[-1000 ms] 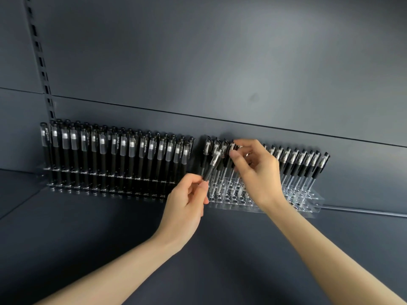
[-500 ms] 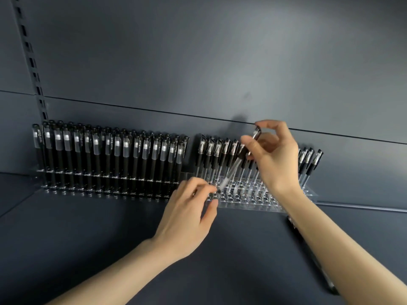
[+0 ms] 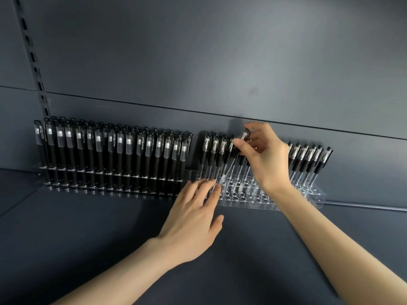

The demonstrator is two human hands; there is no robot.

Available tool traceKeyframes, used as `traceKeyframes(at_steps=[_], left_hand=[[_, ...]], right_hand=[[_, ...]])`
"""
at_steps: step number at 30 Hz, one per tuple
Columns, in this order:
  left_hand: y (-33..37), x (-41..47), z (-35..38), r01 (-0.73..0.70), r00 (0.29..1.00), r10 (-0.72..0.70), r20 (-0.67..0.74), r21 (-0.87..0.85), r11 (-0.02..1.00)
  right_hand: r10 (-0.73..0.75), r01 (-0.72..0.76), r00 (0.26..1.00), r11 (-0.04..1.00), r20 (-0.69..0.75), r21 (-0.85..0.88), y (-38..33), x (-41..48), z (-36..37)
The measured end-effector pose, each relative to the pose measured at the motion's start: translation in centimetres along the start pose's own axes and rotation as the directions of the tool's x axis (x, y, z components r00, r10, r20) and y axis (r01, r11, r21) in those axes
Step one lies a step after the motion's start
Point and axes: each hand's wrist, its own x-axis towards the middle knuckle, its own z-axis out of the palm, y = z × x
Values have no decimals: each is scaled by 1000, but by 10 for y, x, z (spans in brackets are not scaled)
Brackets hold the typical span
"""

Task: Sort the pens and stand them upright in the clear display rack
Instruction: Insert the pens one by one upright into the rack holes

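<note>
The pen point(image 3: 244, 136) has a clear barrel, black grip and clear cap. It slants, cap up and right, tip down and left among the holes near the left end of the clear display rack point(image 3: 244, 199) at the shelf's point(image 3: 88, 243) back edge. The right hand point(image 3: 264, 157) pinches its cap. The left hand point(image 3: 193, 216) lies flat, straight fingers touching the rack's front. Matching pens point(image 3: 308, 155) stand at both rack ends

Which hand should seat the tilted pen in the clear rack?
Right. The right hand pinches the clear-barrelled, black-capped pen by its cap end, tip near empty holes of the clear acrylic rack. The left hand holds nothing, fingers straight at the rack's front.
</note>
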Motion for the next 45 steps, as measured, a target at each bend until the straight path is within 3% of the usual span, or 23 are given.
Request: traceKeyframes(at_steps=[4, 9, 19, 25, 32, 37, 45], left_hand=[[-1, 0, 1, -5, 1000, 5, -8, 6, 1000], [-1, -1, 1, -7, 1000, 7, -19, 0, 1000], [2, -2, 1, -23, 999, 22, -30, -23, 999], [12, -3, -9, -10, 999, 5, -51, -98, 995], [75, 2, -18, 45, 999, -46, 3, -306, 951], [141, 5, -2, 168, 984, -140, 109, -324, 931], [216, 10, 10, 393, 918, -362, 160, -245, 887]], right_hand=[[14, -7, 994, 998, 107, -65, 4, -1, -1], [-48, 89, 981, 972, 190, -217, 2, -1, -2], [-60, 114, 975, 960, 212, -255, 3, -11, -3], [-15, 72, 968, 973, 250, -218, 1, -21, -15], [72, -8, 967, 967, 244, -254, 19, -48, -89], [140, -17, 898, 958, 416, -285, 47, -74, -152], [182, 68, 699, 946, 692, -318, 76, -95, -200]])
